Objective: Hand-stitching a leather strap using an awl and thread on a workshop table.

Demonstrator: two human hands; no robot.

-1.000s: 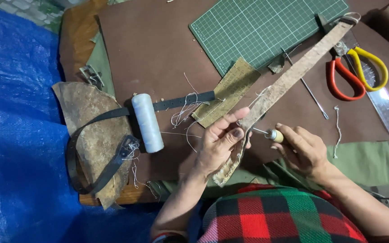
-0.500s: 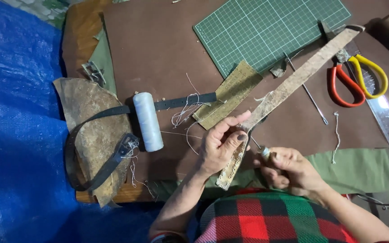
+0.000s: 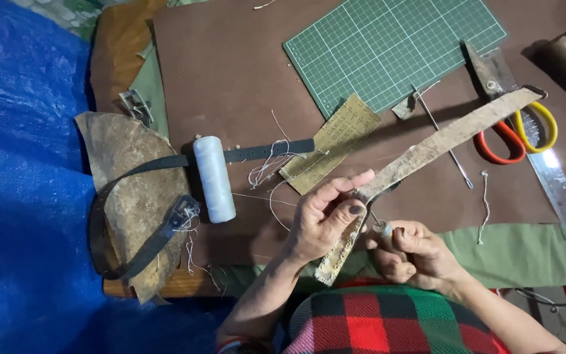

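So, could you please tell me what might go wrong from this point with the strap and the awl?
The awl in the right hand points at the leather strap right beside the left hand's fingers, so a slip could prick them. The strap's long free end reaches over the scissors and ruler and might catch or drag them. Loose threads near the white spool could tangle in the work.

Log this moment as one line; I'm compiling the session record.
left hand: pinches leather strip | right hand: holds awl, tip at strip | nearby: white thread spool, scissors, green cutting mat
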